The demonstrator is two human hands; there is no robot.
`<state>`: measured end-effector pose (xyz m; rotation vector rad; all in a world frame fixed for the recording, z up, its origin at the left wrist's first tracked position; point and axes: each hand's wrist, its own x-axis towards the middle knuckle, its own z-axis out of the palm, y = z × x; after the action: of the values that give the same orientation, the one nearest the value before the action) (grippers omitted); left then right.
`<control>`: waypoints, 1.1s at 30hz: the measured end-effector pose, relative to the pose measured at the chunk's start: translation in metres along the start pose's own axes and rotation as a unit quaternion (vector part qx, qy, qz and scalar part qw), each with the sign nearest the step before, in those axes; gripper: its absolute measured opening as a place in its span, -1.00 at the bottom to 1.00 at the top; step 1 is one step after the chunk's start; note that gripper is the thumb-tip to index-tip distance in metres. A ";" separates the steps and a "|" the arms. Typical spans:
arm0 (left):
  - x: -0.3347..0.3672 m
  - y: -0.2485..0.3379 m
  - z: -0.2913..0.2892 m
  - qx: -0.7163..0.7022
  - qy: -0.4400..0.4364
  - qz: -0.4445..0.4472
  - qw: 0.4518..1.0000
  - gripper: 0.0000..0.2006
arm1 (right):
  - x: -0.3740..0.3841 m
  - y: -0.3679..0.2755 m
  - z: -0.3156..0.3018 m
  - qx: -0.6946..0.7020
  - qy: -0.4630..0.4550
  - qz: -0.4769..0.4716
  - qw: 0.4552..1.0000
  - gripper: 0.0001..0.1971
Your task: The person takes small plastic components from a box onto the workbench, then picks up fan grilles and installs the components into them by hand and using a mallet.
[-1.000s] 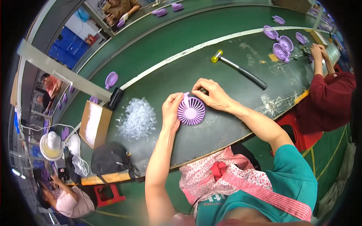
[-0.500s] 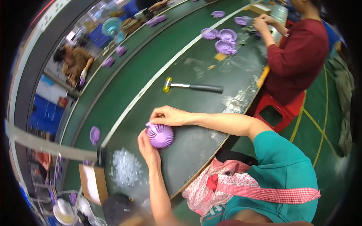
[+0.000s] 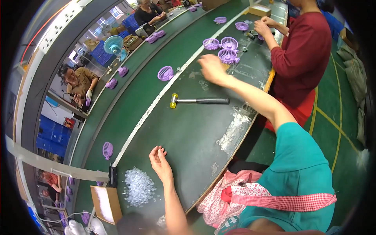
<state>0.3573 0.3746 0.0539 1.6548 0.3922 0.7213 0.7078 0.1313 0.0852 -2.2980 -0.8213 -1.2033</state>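
My right hand [image 3: 213,69] reaches over the far part of the bench with nothing seen in its fingers. Just beyond it sits a group of round purple slotted shells [image 3: 228,56], each with a short stub. Nearer to me, my left hand [image 3: 161,163] hovers above the dark bench, fingers loosely bent and no object visible in them. Beside that hand lies a heap of small clear plastic pieces [image 3: 139,187]. A single purple slotted shell [image 3: 165,73] rests on the green belt by the white line. Between my hands lies a mallet [image 3: 200,101] with yellow faces and a black handle.
A green conveyor belt [image 3: 131,84] runs along the bench's far side, carrying another purple shell [image 3: 107,150]. An open cardboard box [image 3: 106,204] stands by the clear pieces. A co-worker in a dark red top [image 3: 302,53] works at the right; others sit across the belt.
The purple shell that both my hands held has left them; one now lies on the belt. My right hand has moved far and right toward the grouped shells. My left hand stays near its earlier place.
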 end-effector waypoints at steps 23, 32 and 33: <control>0.000 0.022 0.016 0.363 -0.110 0.304 0.874 -0.42 | -0.079 -0.230 -0.071 0.331 -0.273 -0.258 0.866 -0.89; 0.000 -0.006 0.006 0.375 0.015 0.342 0.862 -0.56 | -0.085 -0.240 -0.058 0.489 -0.268 -0.119 0.821 -0.42; -0.001 -0.006 0.005 0.376 0.020 0.356 0.855 -0.56 | -0.086 -0.240 -0.060 0.486 -0.264 -0.111 0.826 -0.42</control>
<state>0.3607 0.3721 0.0474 2.5880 0.0578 1.2521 0.4727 0.2463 0.0669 -1.6388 -1.4857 -0.0463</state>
